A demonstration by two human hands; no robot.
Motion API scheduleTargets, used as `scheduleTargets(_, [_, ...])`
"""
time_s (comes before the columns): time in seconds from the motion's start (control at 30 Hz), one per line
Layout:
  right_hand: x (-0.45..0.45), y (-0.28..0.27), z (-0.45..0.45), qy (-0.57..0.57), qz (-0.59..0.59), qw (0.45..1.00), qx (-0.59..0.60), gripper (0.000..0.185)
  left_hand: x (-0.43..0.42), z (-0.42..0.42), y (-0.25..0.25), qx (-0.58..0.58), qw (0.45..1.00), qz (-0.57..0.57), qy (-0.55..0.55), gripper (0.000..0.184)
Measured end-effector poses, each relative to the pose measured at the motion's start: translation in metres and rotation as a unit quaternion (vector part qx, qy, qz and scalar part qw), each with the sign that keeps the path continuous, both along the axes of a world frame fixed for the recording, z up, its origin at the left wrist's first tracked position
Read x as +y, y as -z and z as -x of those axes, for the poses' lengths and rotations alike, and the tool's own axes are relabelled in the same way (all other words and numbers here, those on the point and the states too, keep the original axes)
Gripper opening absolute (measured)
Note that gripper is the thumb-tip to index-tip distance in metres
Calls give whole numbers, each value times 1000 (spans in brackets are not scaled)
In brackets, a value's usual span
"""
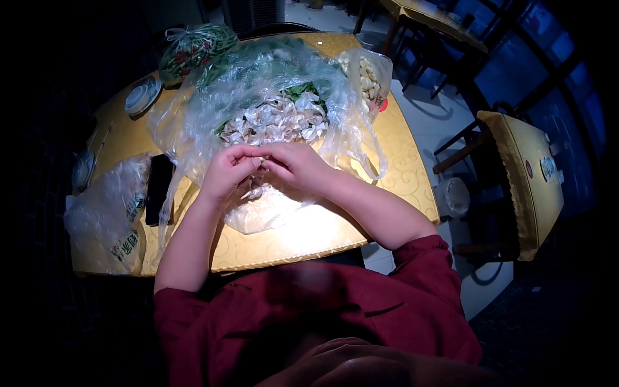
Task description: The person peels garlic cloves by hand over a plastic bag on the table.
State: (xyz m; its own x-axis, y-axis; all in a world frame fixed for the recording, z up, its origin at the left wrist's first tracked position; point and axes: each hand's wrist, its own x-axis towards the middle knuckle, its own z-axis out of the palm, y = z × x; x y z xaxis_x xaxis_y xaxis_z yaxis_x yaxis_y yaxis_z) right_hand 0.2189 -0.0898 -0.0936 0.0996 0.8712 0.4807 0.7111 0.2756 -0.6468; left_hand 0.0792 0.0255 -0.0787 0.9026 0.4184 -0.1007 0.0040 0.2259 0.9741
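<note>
My left hand (pixel 229 170) and my right hand (pixel 291 164) meet above the near edge of a large clear plastic bag (pixel 258 69). Their fingers are pinched together on a small pale piece, which looks like a garlic clove (pixel 261 160). Most of it is hidden by the fingertips. Just beyond the hands lies a heap of papery garlic skins (pixel 277 121) with some green leaves (pixel 306 93) at its back. A few skins lie below my hands on the plastic. At the back right, a clear bag of peeled cloves (pixel 369 80) rests on the table.
A yellow-covered table (pixel 403 151) carries a bag of green and red vegetables (pixel 196 53) at the back left, stacked dishes (pixel 142 97), a dark flat object (pixel 160 190) and a crumpled plastic bag (pixel 109 209) at the left. Another table (pixel 516 174) stands at the right.
</note>
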Motion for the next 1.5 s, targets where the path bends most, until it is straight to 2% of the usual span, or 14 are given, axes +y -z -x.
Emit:
scheduleTargets(0.1, [0, 1, -1, -12, 9, 1000, 16, 24, 1, -1, 4, 7, 999, 42, 0, 19])
scheduleTargets(0.27, [3, 6, 0, -3, -29, 999, -36, 21, 0, 2, -1, 20, 999, 30, 5, 20])
scheduleTargets(0.77, [5, 11, 3, 8, -71, 994, -85, 15, 1, 1, 3, 28, 999, 36, 13, 20])
scheduleTargets(0.97, [5, 11, 3, 9, -51, 994, -94, 15, 4, 2, 7, 9, 998, 65, 26, 17])
scheduleTargets(1.37, [2, 4, 2, -1, 14, 1000, -4, 17, 3, 1, 5, 10, 999, 44, 29, 18])
scheduleTargets(1.5, [3, 3, 1, 31, 37, 997, 54, 17, 4, 3, 5, -8, 995, 81, 49, 20])
